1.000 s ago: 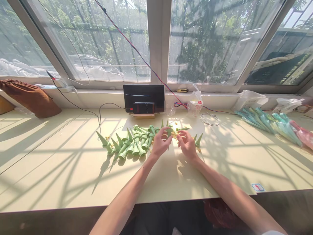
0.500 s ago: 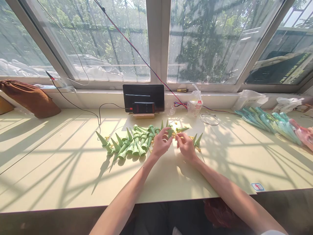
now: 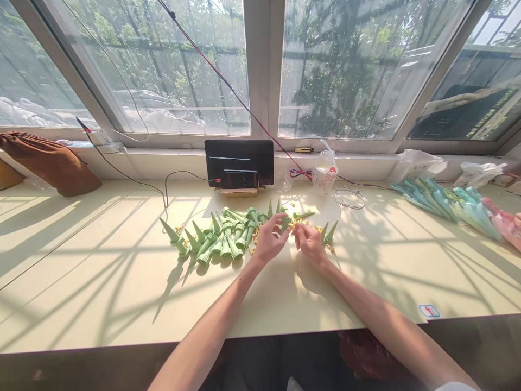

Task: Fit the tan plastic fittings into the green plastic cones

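Observation:
My left hand [image 3: 269,240] is closed around a green plastic cone-shaped spike [image 3: 285,224], gripped between thumb and fingers. Close to its right, my right hand [image 3: 311,245] pinches a small yellow piece [image 3: 292,226] against or very near the spike; whether the two touch I cannot tell. More green spikes [image 3: 226,239] lie and stand in a heap to the left of my hands. Two upright spikes [image 3: 329,233] are just right of my right hand, and another spike [image 3: 304,215] lies behind it. Loose yellow pieces [image 3: 293,205] are scattered around.
A phone [image 3: 239,179] leans on a black tablet [image 3: 260,157] at the back. Right of it are a bagged cup [image 3: 324,172] and a coiled cable [image 3: 349,199]. A brown pouch [image 3: 52,163] lies far left. Teal bundles [image 3: 439,201] and another person's hand [image 3: 518,224] are far right.
The green spike has tilted and shifted slightly right in my left hand. My right fingers have drawn together around the yellow piece. Both arms stay almost where they were.

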{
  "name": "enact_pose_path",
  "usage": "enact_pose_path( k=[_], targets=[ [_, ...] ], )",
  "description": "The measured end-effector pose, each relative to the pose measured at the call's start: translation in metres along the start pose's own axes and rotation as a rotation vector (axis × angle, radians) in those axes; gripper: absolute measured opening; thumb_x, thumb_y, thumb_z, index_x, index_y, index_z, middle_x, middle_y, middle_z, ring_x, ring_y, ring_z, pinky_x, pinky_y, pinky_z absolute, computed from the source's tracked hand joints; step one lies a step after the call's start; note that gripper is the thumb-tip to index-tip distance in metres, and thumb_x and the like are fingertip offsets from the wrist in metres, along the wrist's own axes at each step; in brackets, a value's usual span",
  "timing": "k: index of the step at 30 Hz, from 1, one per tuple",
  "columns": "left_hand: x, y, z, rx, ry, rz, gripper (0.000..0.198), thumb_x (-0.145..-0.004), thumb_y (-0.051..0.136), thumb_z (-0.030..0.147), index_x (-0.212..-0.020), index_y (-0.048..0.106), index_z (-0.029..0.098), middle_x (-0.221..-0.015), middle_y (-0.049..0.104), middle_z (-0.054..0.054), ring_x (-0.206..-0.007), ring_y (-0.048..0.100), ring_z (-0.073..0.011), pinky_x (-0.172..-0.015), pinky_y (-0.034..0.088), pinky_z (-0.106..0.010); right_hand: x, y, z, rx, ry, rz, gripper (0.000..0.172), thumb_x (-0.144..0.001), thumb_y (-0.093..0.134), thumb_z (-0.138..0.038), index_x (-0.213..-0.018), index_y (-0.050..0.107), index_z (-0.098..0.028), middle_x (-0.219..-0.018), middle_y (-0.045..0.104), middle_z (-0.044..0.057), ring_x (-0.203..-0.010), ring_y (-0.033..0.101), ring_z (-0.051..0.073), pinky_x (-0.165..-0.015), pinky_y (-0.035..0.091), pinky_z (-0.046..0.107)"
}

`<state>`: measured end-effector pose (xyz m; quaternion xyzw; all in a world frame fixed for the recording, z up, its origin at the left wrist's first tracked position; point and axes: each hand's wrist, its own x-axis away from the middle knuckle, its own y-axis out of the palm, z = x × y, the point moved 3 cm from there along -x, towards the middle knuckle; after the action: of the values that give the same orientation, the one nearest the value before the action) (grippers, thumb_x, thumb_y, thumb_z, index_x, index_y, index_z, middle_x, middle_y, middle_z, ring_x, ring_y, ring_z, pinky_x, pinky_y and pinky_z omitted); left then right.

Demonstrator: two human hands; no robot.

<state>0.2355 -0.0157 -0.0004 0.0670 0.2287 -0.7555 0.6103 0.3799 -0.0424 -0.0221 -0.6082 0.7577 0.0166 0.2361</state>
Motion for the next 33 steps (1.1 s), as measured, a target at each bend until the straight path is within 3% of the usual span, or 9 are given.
enact_pose_path(
  k=[17,33],
  targets=[
    [0.0004,-0.0008,0.0047,-0.003,-0.021,-0.001,0.034,-0.08,0.059,0.019,-0.113,0.062,0.023,-0.089,0.054,-0.001,-0.057,0.054,-0.0063,-0.045,0.042,-0.015,-0.0002,0.0019,-0.0007,0.023,-0.002,-0.029,0.046,-0.092,0.052,-0.057,-0.064,0.055,-0.021,-0.044,0.047,-0.003,-0.043,0.045,0.013,-0.047,0.038,0.027],
    [0.0003,-0.0005,0.0055,-0.007,-0.027,-0.011,0.032,-0.082,0.061,0.026,-0.114,0.062,0.023,-0.091,0.055,-0.002,-0.056,0.052,-0.0056,-0.045,0.042,-0.016,-0.0008,0.0002,0.0003,0.096,-0.03,-0.002,0.065,-0.095,0.037,-0.066,-0.051,0.053,-0.02,-0.043,0.044,-0.001,-0.042,0.044,0.013,-0.048,0.036,0.027]
  ],
)
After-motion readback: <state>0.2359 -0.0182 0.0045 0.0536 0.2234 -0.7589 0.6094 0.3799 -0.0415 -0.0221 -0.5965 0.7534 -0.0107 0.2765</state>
